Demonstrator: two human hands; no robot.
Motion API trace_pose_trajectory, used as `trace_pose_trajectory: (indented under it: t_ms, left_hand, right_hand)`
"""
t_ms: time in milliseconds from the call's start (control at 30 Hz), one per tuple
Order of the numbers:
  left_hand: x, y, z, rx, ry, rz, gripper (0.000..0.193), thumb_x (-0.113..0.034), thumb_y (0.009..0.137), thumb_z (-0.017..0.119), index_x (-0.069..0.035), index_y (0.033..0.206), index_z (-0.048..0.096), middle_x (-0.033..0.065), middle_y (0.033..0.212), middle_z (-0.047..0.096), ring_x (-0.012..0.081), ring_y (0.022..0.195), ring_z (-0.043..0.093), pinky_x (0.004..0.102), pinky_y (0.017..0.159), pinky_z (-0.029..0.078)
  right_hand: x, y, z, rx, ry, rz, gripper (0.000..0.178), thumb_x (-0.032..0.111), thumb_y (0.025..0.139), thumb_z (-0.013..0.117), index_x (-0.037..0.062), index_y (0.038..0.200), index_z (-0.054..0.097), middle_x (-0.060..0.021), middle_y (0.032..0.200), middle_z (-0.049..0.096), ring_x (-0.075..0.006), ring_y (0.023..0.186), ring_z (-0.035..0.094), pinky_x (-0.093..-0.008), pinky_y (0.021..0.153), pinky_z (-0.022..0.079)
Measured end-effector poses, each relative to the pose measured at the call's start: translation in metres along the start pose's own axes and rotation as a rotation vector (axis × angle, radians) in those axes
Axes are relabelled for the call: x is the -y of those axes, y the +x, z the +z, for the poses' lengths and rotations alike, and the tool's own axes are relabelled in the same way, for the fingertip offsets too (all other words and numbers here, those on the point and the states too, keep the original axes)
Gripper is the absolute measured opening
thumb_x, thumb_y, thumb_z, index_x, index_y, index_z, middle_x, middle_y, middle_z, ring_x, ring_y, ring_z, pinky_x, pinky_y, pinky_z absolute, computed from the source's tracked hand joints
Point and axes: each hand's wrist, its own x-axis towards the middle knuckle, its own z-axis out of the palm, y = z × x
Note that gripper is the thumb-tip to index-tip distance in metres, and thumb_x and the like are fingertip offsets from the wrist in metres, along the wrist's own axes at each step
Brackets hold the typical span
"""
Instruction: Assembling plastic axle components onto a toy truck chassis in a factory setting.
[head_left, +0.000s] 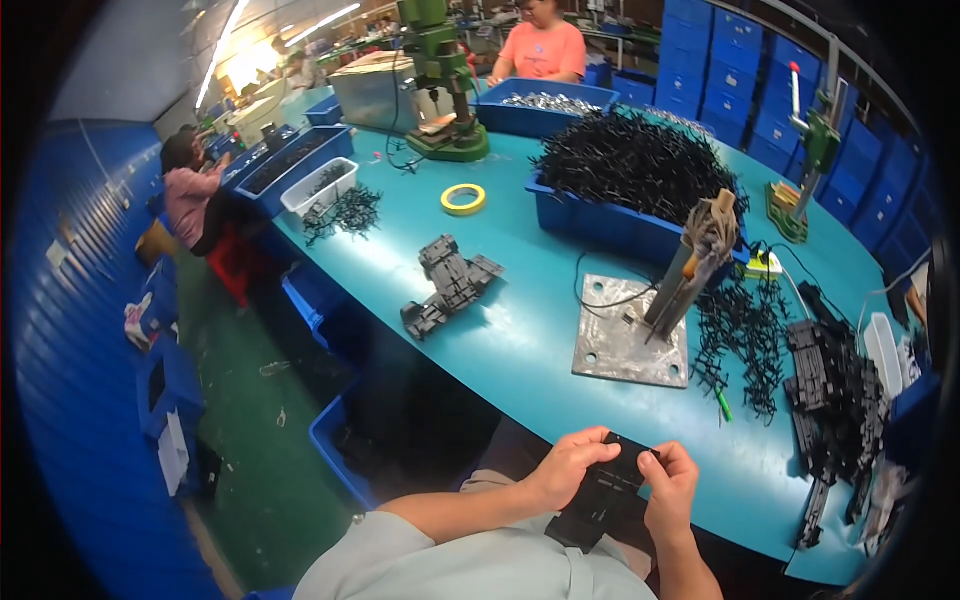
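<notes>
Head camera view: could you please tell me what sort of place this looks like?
Probably a factory assembly workshop: blue bins heaped with black parts, a green bench press on the teal table, and other seated workers.

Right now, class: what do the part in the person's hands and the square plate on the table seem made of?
Black part, held by both hands: likely moulded plastic, matte, with ribbed edges. Square plate: probably bare metal, dull grey, scuffed, with corner holes.

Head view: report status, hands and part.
Left hand and right hand both grip the black plastic part at the teal table edge. Metal plate with upright fixture ahead. Nothing between the hands.
</notes>
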Motion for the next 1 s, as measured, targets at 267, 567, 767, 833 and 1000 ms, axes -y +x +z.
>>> trace_pose_trajectory:
  t_ms: [267,567,767,833,1000]
  left_hand:
    - [0.009,0.009,-0.020,-0.002,0.010,0.049,0.014,-0.012,0.091,0.051,-0.002,0.098,0.058,0.0037,0.091,0.062,0.0111,0.084,0.058,0.0266,0.078,0.046]
    - [-0.006,0.001,-0.012,0.007,0.222,0.068,0.015,-0.015,0.092,0.052,-0.003,0.098,0.059,-0.0001,0.091,0.060,0.0070,0.083,0.055,0.0240,0.077,0.044]
    - [-0.001,-0.002,0.002,0.011,0.288,0.269,0.012,-0.014,0.093,0.053,-0.003,0.092,0.059,-0.0035,0.083,0.057,0.0018,0.078,0.048,0.0205,0.071,0.042]
    - [-0.006,-0.002,0.007,0.003,0.318,0.315,0.011,-0.013,0.093,0.054,-0.003,0.090,0.058,-0.0043,0.079,0.055,0.0016,0.074,0.047,0.0192,0.066,0.041]
    - [-0.010,0.009,0.001,-0.028,0.383,0.326,0.010,-0.011,0.094,0.054,-0.003,0.098,0.058,-0.0030,0.084,0.060,0.0019,0.074,0.053,0.0194,0.066,0.045]
  right_hand:
    - [-0.003,-0.001,0.009,-0.041,-0.042,-0.069,0.015,0.007,0.085,0.062,0.0058,0.077,0.050,0.0039,0.068,0.050,-0.0036,0.061,0.041,-0.0202,0.055,0.032]
    - [-0.004,0.002,0.008,-0.005,-0.013,-0.068,0.014,0.005,0.085,0.063,0.0047,0.078,0.051,0.0022,0.072,0.054,-0.0040,0.066,0.046,-0.0195,0.060,0.037]
    - [-0.003,0.003,0.006,-0.010,0.018,-0.098,0.013,0.004,0.085,0.064,0.0050,0.081,0.052,0.0028,0.072,0.054,-0.0038,0.066,0.047,-0.0192,0.060,0.038]
    - [0.003,0.004,0.009,-0.030,-0.062,-0.148,0.012,0.007,0.084,0.065,0.0047,0.084,0.053,0.0022,0.075,0.053,-0.0044,0.067,0.046,-0.0193,0.060,0.037]
    - [0.015,0.014,0.010,-0.185,-0.627,-0.609,0.022,0.005,0.076,0.072,0.0028,0.094,0.060,-0.0061,0.086,0.057,-0.0169,0.077,0.052,-0.0279,0.067,0.042]
